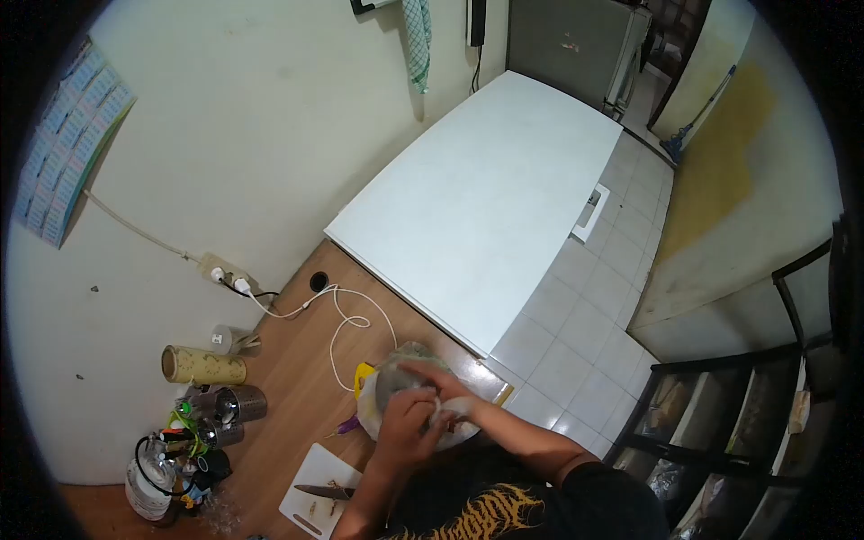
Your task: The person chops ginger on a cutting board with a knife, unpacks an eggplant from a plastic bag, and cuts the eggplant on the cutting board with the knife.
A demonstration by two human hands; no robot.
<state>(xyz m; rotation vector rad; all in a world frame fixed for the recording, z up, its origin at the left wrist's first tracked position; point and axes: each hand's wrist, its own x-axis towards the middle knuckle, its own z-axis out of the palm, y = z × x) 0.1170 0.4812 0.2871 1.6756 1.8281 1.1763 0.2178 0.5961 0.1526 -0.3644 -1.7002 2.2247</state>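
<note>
While our left hand (409, 428) and right hand (443, 385) are close together at the plastic bag (367, 410), at six o'clock, we seem mid-handling. We can't tell their grip; next needs steady fingers.

Both forearms (526, 434) angle inward, hands (409, 421) close together.
</note>
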